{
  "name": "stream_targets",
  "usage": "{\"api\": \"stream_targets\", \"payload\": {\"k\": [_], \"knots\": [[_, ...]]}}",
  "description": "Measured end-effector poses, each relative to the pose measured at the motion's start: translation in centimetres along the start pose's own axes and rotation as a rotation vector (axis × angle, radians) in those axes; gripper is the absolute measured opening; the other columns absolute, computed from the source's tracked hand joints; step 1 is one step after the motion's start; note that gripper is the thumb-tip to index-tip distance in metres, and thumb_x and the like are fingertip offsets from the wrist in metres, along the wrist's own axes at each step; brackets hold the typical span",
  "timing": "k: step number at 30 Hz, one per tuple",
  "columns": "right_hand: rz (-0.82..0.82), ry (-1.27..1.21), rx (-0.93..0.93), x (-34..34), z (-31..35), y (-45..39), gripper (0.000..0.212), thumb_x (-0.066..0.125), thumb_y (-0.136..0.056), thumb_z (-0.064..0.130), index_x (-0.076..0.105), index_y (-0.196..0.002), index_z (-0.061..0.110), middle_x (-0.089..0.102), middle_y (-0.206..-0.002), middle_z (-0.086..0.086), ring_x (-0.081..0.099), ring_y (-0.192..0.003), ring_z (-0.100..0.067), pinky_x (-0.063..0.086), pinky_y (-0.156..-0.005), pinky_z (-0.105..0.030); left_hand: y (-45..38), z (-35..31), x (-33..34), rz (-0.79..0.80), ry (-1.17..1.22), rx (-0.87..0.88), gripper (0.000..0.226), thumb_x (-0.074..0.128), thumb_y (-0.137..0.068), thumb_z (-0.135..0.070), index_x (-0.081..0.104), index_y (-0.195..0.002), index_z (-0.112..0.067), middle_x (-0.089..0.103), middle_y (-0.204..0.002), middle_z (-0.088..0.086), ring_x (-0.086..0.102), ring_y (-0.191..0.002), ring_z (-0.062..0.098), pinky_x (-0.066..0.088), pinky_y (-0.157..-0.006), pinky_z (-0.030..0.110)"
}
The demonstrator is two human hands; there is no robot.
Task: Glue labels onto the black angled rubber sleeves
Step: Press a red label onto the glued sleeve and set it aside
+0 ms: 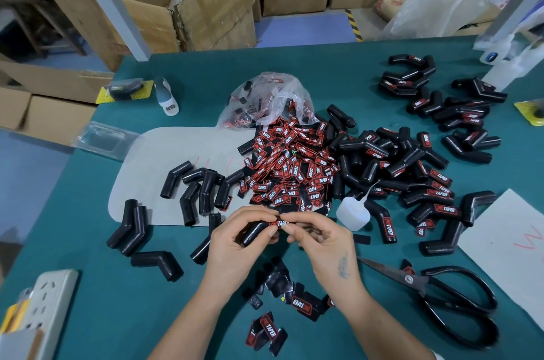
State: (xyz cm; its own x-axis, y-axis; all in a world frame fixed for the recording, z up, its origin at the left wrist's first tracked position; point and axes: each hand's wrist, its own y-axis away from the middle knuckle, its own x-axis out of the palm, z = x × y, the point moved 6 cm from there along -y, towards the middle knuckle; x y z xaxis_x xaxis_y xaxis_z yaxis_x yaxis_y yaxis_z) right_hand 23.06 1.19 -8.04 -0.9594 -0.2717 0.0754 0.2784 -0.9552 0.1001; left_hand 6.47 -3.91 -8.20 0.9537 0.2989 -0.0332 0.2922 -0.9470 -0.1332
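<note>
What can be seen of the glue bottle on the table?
The glue bottle is small, squat, translucent white plastic with a thin, long nozzle slanting up to the right. It stands on the green table, just right of the right hand, at the edge of the label pile. Neither hand touches it.

The bench (pixel 147 286) is covered in plain teal, with a pale grey mat (pixel 176 150) marked by faint red scribbles. The angled sleeves (pixel 176 180) are glossy black, the labels (pixel 288 168) black with red borders and white lettering. The scissors (pixel 447 295) are black and the glue bottle (pixel 351 214) translucent white.
</note>
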Motion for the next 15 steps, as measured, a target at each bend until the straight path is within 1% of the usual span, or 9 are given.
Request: {"api": "stream_targets", "payload": {"k": [4, 6, 8, 11, 15], "knots": [[-0.015, -0.020, -0.006, 0.01, 0.30, 0.11, 0.017, 0.080, -0.083, 0.027, 0.083, -0.092, 0.040, 0.079, -0.086, -0.001, 0.072, -0.073, -0.011, 0.054, -0.072, -0.019, 0.01, 0.05, 0.01, -0.008, 0.004, -0.005, 0.012, 0.077, -0.092, -0.023, 0.080, -0.103, -0.027, 0.075, -0.115, 0.004, 0.072, -0.110, 0.027, 0.065, -0.080, 0.037], [-0.017, -0.025, -0.010, -0.02, 0.24, 0.15, 0.015, 0.080, -0.082, 0.029, 0.083, -0.093, 0.039, 0.079, -0.086, -0.002, 0.072, -0.074, -0.012, 0.054, -0.072, -0.019, 0.06, 0.00, -0.05, -0.013, 0.002, -0.002, 0.012, 0.077, -0.091, -0.023, 0.080, -0.103, -0.027, 0.075, -0.115, 0.005, 0.071, -0.111, 0.029, 0.065, -0.081, 0.037], [-0.019, -0.029, -0.011, -0.01, 0.05, 0.11, 0.016, 0.081, -0.083, 0.025, 0.083, -0.093, 0.037, 0.079, -0.086, -0.003, 0.072, -0.074, -0.013, 0.053, -0.072, -0.019, 0.11, -0.15, -0.06, -0.014, 0.002, 0.005, 0.013, 0.077, -0.091, -0.022, 0.080, -0.102, -0.029, 0.075, -0.115, 0.004, 0.071, -0.112, 0.027, 0.065, -0.081, 0.036], [-0.023, -0.028, -0.014, -0.04, -0.27, 0.05, 0.027, 0.083, -0.086, 0.011, 0.083, -0.093, 0.037, 0.078, -0.084, -0.002, 0.072, -0.073, -0.013, 0.054, -0.071, -0.018, 0.14, -0.35, -0.05, -0.016, -0.010, 0.023, 0.015, 0.077, -0.091, -0.021, 0.079, -0.102, -0.030, 0.076, -0.114, 0.002, 0.071, -0.113, 0.026, 0.065, -0.081, 0.035], [-0.021, -0.028, -0.014, -0.11, -0.47, -0.01, 0.028, 0.083, -0.087, 0.009, 0.082, -0.094, 0.036, 0.078, -0.084, -0.002, 0.073, -0.073, -0.013, 0.054, -0.072, -0.018, 0.11, -0.40, -0.09, -0.025, -0.034, 0.040, 0.015, 0.077, -0.091, -0.021, 0.079, -0.102, -0.031, 0.076, -0.113, 0.001, 0.071, -0.113, 0.027, 0.065, -0.081, 0.035]]}}
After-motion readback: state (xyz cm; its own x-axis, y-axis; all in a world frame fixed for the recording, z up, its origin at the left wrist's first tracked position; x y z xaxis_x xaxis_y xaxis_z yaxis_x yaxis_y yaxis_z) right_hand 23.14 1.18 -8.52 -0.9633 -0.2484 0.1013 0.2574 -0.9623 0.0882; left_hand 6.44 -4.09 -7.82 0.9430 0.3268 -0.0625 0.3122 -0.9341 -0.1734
